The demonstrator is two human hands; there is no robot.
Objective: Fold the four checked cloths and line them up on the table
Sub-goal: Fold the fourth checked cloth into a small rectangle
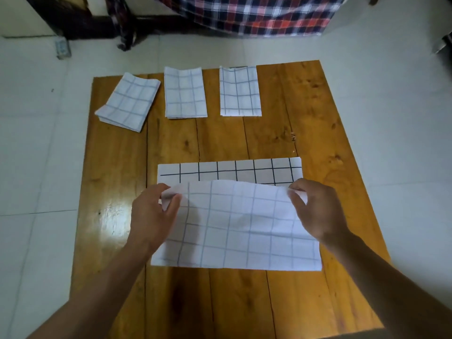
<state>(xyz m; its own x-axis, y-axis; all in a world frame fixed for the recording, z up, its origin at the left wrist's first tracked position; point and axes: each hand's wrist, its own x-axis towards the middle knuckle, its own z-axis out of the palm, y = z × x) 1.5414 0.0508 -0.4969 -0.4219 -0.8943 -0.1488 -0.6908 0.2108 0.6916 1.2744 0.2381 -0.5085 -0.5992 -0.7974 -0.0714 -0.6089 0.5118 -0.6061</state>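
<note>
Three folded white checked cloths lie along the far edge of the wooden table: the left one is skewed, the middle one and the right one lie straight. A fourth checked cloth is spread in the middle of the table, its near half lifted and folded over toward the far edge. My left hand pinches the lifted left corner. My right hand pinches the lifted right corner. A strip of the cloth's far part with dark grid lines shows beyond the raised edge.
The low table stands on a pale tiled floor. Beyond it hangs a red, blue and white plaid fabric and dark wooden furniture legs. A small grey object lies on the floor at the far left.
</note>
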